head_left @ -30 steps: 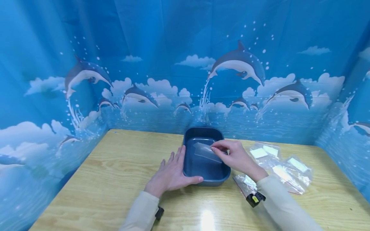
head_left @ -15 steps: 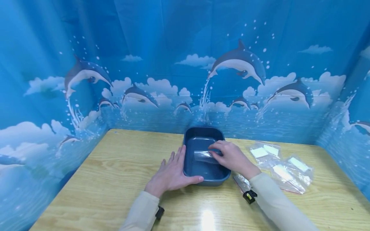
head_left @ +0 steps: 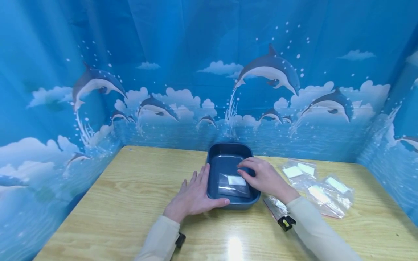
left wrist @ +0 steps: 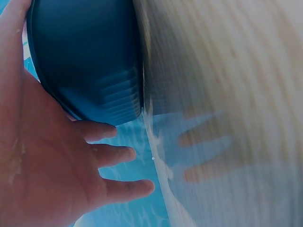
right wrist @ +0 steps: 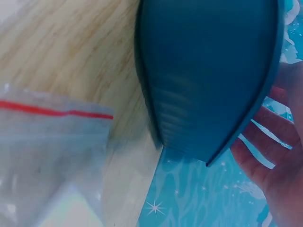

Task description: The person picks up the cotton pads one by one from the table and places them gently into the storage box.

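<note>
A dark blue rectangular bin (head_left: 213, 152) stands on the table at the curtain. Inside it, a clear zip bag with a white label (head_left: 236, 180) lies flat on the bottom. My left hand (head_left: 192, 195) rests along the bin's left side, fingers straight and thumb reaching over the near corner. In the left wrist view the spread fingers show beside the bin's ribbed wall. My right hand (head_left: 264, 177) hovers over the bin's right rim, thumb and fingertips apart with nothing between them, just above the bag.
Several more labelled zip bags (head_left: 326, 195) lie in a loose heap on the wooden table (head_left: 130, 203), right of the bin. One bag with a red strip (right wrist: 52, 111) sits close by the bin, partly under the right forearm. The dolphin curtain (head_left: 183, 72) encloses the back and sides.
The bag pinched in my right hand has been lowered and let go; it now lies flat in the bin with its label showing. My left hand has stayed put.
</note>
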`<state>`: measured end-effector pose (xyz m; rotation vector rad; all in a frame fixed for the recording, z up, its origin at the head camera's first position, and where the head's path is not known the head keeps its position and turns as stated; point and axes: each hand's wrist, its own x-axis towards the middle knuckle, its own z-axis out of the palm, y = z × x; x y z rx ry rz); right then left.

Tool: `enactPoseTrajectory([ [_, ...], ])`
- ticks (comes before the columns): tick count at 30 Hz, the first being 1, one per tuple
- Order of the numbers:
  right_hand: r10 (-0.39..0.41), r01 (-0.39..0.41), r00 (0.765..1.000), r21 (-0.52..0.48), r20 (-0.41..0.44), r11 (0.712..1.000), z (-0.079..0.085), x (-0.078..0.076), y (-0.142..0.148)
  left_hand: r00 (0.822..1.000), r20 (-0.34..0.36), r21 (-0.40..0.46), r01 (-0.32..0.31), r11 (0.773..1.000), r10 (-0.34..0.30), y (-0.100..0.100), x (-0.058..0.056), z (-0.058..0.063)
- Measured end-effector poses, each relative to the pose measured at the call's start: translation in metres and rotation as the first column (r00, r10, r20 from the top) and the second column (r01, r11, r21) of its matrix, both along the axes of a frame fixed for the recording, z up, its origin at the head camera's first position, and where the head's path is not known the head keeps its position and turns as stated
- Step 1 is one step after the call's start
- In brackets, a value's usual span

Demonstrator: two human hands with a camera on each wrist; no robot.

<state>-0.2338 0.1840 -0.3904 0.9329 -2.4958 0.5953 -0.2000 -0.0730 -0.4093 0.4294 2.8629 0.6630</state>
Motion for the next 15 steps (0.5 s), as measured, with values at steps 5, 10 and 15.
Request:
enactPoseTrajectory([
  [5,-0.026,0.026,1.000,0.000,-0.001,1.000,0.003,0.005,0.008,1.000,0.004,-0.003,-0.003,1.000,0.003,0.000,0.000,0.001],
  [10,-0.083,0.083,0.996,0.011,0.044,0.997,0.004,0.013,0.021,1.000,0.016,0.006,-0.009,1.000,0.009,0.001,0.000,0.002],
  [15,-0.098,0.098,0.994,0.003,0.043,0.995,0.003,0.020,0.038,1.000,0.013,0.015,-0.009,1.000,0.009,0.000,0.002,0.001],
])
